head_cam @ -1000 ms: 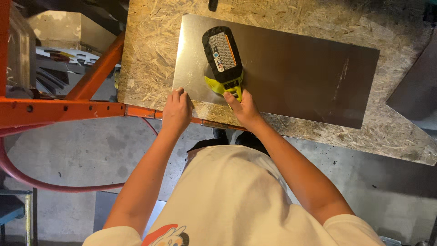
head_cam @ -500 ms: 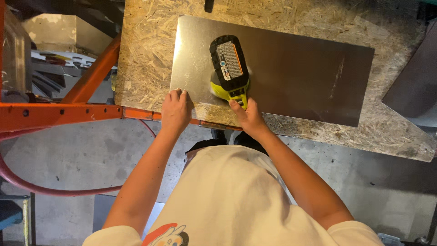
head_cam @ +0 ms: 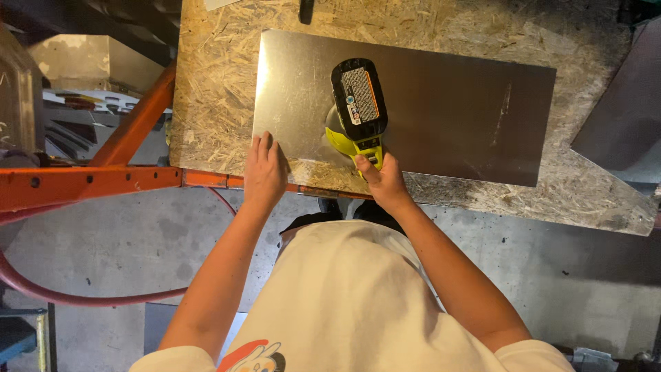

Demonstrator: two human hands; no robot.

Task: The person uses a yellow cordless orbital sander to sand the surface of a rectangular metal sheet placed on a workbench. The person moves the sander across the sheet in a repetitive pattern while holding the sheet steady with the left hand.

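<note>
A dull grey metal sheet (head_cam: 447,110) lies flat on a chipboard worktop (head_cam: 220,83). A yellow-green cordless power tool (head_cam: 358,110) with a black battery pack on top stands on the sheet's near left part. My right hand (head_cam: 382,180) grips the tool's yellow handle at the sheet's near edge. My left hand (head_cam: 265,172) rests flat with fingers spread on the sheet's near left corner, pressing on it.
An orange steel frame (head_cam: 96,182) carries the worktop on the left, with a red hose (head_cam: 62,296) curving below it. Another dark sheet (head_cam: 623,110) leans at the right edge. Grey concrete floor lies under me. A small dark object (head_cam: 306,10) sits at the worktop's far edge.
The power tool has slid a little to the right along the sheet with my right hand. My left hand stays on the sheet's corner.
</note>
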